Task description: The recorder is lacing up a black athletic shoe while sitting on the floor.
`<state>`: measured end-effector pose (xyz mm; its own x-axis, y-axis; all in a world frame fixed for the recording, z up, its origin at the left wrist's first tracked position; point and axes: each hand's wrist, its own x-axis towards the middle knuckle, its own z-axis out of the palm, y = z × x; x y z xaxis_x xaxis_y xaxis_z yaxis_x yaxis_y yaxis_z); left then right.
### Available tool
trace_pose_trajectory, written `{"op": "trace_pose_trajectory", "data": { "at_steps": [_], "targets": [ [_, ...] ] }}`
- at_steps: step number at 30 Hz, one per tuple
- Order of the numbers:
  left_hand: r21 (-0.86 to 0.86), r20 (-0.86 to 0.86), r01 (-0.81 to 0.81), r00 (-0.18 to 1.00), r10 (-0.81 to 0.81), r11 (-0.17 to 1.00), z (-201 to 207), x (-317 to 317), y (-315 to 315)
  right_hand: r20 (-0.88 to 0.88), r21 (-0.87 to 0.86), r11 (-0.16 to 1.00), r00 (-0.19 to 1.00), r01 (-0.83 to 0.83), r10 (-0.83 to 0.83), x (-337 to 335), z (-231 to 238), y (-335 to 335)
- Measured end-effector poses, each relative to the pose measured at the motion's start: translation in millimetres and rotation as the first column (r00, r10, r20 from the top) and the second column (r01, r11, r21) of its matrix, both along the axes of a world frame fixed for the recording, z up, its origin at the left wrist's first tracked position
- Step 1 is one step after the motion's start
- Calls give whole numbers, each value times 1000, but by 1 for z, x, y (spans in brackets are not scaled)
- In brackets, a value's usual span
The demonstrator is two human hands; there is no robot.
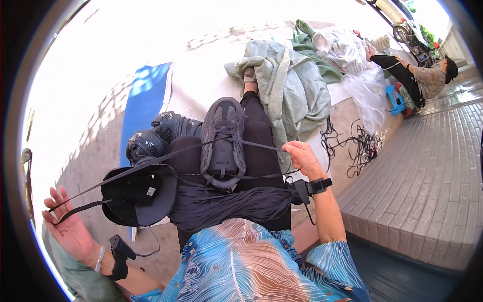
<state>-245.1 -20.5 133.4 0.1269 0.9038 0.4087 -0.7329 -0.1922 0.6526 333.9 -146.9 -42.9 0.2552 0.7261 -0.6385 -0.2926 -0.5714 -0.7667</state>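
Note:
A black mesh shoe (220, 143) rests on my lap, toe away from me, with laces through its upper eyelets. From it a flat black shoelace (173, 155) stretches tight to both sides. My right hand (303, 159) pinches one end, closed, to the right of the shoe. Far out to the left, my left hand (71, 225) has the other end across its fingers, which are partly stretched, palm up. A thick bundle of black laces (229, 206) lies over my thighs. Left of it sits a black hat-like piece (138, 196) with a small white label inside.
Several black shoes (163, 133) are heaped beyond my left knee, near a blue board (148, 93). Grey-green cloth (289, 85) covers the ground ahead, with clear plastic bags (359, 75) behind. Tangled black cords (359, 151) lie right, beside a curved brick ledge (402, 191). Another person (427, 83) sits far right.

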Motion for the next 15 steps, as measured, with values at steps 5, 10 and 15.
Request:
{"op": "trace_pose_trajectory", "data": {
  "at_steps": [5,10,15],
  "targets": [
    [98,-22,-429,901,433,898,19,-9,-24,451,5,998,891,-61,52,19,-32,-1],
    [-47,-333,-10,943,-6,999,-17,123,-29,968,-12,964,240,-266,79,5,-27,10],
    [-362,-804,12,503,-318,932,-72,242,-22,789,305,850,614,-431,28,-65,22,42]
  ]
}}
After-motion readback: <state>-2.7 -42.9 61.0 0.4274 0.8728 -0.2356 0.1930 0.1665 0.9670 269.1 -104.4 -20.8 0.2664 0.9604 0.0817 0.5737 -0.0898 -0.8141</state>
